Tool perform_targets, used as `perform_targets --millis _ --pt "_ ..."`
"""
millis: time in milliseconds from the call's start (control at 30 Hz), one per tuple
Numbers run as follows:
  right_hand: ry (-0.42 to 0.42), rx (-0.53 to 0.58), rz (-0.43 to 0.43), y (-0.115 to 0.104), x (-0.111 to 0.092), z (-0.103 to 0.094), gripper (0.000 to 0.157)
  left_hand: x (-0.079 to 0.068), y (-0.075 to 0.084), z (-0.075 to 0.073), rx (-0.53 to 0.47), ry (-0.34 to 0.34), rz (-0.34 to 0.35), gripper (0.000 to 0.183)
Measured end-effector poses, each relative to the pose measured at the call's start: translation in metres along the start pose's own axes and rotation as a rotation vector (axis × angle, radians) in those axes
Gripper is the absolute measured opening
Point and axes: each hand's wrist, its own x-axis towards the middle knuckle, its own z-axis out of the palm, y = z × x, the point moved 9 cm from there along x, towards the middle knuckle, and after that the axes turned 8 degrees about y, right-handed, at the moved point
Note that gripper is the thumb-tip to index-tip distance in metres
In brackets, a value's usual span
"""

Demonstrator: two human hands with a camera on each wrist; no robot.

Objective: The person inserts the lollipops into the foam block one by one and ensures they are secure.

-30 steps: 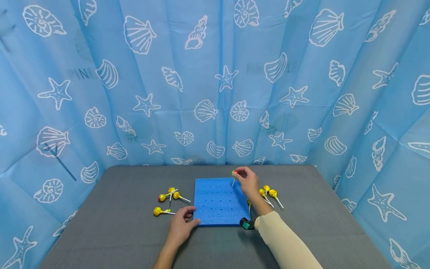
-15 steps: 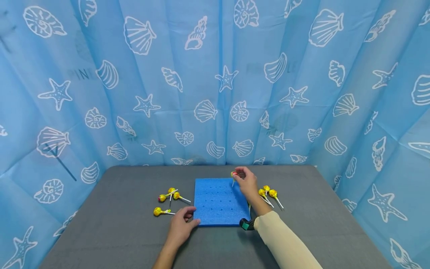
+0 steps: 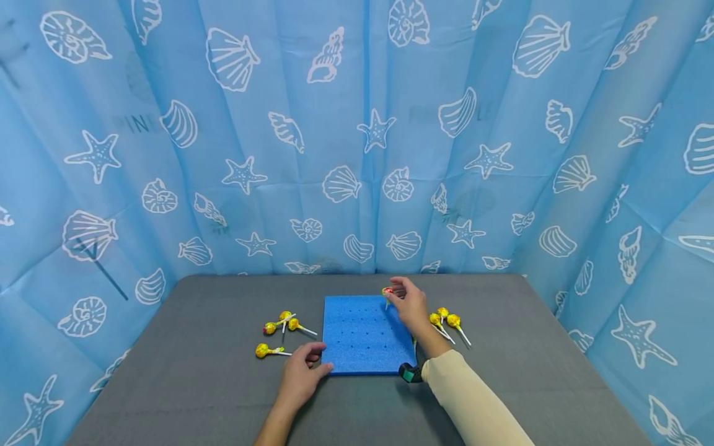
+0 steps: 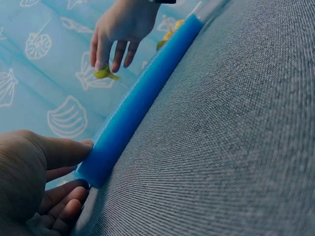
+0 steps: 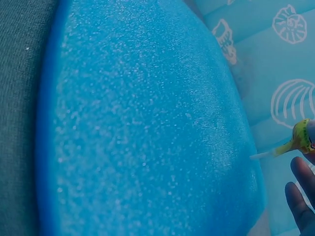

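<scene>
A blue foam board [image 3: 362, 362] with rows of small holes lies on the grey table. My left hand [image 3: 301, 376] holds its near left corner, with the thumb [image 4: 74, 152] against the edge and the other fingers curled beside it. Over the board's far right corner, my right hand [image 3: 411, 306] pinches a yellow and red wrapped lollipop [image 3: 387, 291] by its head. The lollipop's stick points down, its tip right at the foam surface in the right wrist view. The right hand's lower fingers [image 5: 298, 201] are spread away from the lollipop.
Several yellow lollipops [image 3: 293, 324] lie left of the board, one lollipop [image 3: 262, 350] near my left hand. More lollipops [image 3: 453, 321] lie right of the board, beside my right forearm. A blue shell-patterned curtain [image 3: 357, 155] hangs behind the table [image 3: 212, 396].
My right hand has shifted slightly left and down with the lollipop, bringing its stick lower over the board. The left hand and the board have stayed in place.
</scene>
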Motion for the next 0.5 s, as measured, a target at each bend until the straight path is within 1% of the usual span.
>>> perform_targets --millis 300,500 --pt "0.004 -0.022 -0.008 0.0013 -0.0011 -0.001 0.032 -0.0003 0.0001 0.0001 0.006 0.005 0.012 0.037" --pt "0.009 -0.01 -0.019 -0.0022 -0.003 -0.0036 0.034 0.0002 -0.0006 -0.0005 0.004 0.013 0.008 0.037"
